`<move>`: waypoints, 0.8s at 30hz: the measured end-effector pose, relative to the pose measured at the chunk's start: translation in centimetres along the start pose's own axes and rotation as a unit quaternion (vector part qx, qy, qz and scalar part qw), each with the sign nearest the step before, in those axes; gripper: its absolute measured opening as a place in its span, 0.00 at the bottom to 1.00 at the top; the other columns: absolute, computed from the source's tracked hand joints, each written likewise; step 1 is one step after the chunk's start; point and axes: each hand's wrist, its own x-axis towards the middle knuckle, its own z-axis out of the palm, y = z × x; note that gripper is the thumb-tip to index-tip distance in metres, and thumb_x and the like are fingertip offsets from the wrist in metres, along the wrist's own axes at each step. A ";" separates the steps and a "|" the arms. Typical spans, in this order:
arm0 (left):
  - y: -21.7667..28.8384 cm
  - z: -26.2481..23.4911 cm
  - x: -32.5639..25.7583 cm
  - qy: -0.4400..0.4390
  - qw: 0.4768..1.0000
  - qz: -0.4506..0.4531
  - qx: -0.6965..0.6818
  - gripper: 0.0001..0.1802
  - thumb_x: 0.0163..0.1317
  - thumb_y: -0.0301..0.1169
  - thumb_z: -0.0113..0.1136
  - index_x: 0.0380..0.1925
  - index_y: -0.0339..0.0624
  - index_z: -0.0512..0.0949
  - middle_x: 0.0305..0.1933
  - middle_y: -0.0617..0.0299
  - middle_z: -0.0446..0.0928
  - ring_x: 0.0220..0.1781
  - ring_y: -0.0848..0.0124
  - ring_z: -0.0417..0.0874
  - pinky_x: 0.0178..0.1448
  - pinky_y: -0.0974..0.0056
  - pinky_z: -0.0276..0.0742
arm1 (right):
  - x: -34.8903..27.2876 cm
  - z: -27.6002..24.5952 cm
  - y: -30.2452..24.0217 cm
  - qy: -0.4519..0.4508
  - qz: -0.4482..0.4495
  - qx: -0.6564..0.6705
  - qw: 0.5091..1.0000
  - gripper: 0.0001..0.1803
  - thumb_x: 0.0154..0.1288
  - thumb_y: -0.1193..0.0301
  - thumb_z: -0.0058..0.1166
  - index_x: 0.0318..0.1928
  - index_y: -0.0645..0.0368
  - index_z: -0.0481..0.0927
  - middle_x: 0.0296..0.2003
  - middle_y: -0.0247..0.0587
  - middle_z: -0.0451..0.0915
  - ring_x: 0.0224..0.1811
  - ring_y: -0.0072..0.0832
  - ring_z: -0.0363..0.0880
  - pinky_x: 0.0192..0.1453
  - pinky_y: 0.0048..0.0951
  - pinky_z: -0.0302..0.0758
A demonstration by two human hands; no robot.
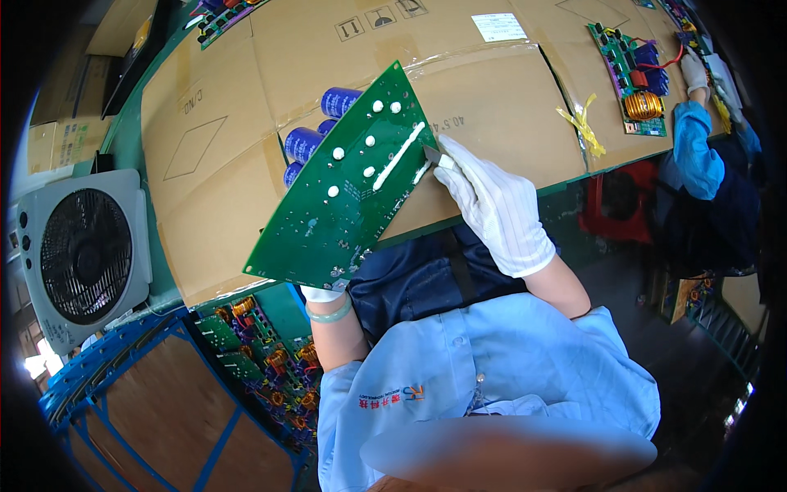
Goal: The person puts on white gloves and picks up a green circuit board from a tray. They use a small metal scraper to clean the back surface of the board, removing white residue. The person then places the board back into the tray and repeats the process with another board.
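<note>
A green circuit board [328, 205] is tilted up over the cardboard, its underside facing me. My left hand [324, 295], in a white glove, holds its lower edge; the fingers are hidden behind it. White paste lies on the board as several round dabs and a long stripe [398, 157], with a shorter stripe near the right edge. Blue cylindrical capacitors [304, 144] stick out behind the board. In a white glove, my right hand [492, 205] grips a small scraper with a dark flat blade [431, 155], its tip at the right edge beside the shorter stripe.
Flattened cardboard [213, 221] covers the table. A grey fan [86, 246] stands at the left. Yellow tape strips [582, 125] and another board with a copper coil [643, 105] lie at right, near a co-worker's gloved hand [694, 72]. Several boards [270, 357] sit below left.
</note>
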 end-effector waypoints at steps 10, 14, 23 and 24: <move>0.7 -0.2 -0.6 0.022 0.999 0.007 -0.027 0.24 0.67 0.49 0.58 0.57 0.50 0.79 0.58 0.62 0.80 0.57 0.60 0.81 0.61 0.52 0.76 | 0.8 0.6 2.2 0.162 0.073 -0.015 0.984 0.18 0.71 0.65 0.60 0.57 0.57 0.82 0.30 0.43 0.84 0.29 0.36 0.84 0.32 0.32 0.79; 0.7 -0.2 -0.4 0.026 0.999 0.007 -0.032 0.24 0.67 0.49 0.58 0.57 0.50 0.79 0.58 0.62 0.80 0.57 0.60 0.81 0.61 0.52 0.76 | 0.9 -0.9 0.9 0.084 0.015 0.048 0.995 0.19 0.69 0.64 0.62 0.57 0.58 0.82 0.32 0.43 0.86 0.31 0.35 0.85 0.34 0.32 0.81; 0.7 -0.2 0.4 0.032 0.999 0.012 -0.034 0.23 0.66 0.48 0.59 0.57 0.50 0.79 0.58 0.62 0.80 0.57 0.60 0.81 0.61 0.53 0.77 | 0.5 -0.5 0.6 -0.007 -0.013 0.009 1.000 0.19 0.67 0.62 0.63 0.54 0.58 0.82 0.32 0.43 0.86 0.32 0.37 0.85 0.34 0.33 0.81; 0.6 -0.1 0.4 0.031 0.999 0.013 -0.034 0.23 0.66 0.48 0.59 0.57 0.50 0.79 0.58 0.62 0.80 0.57 0.60 0.81 0.61 0.53 0.77 | 0.5 -0.5 0.6 -0.008 -0.012 0.011 1.000 0.19 0.67 0.62 0.63 0.54 0.58 0.82 0.32 0.43 0.86 0.32 0.37 0.85 0.34 0.33 0.81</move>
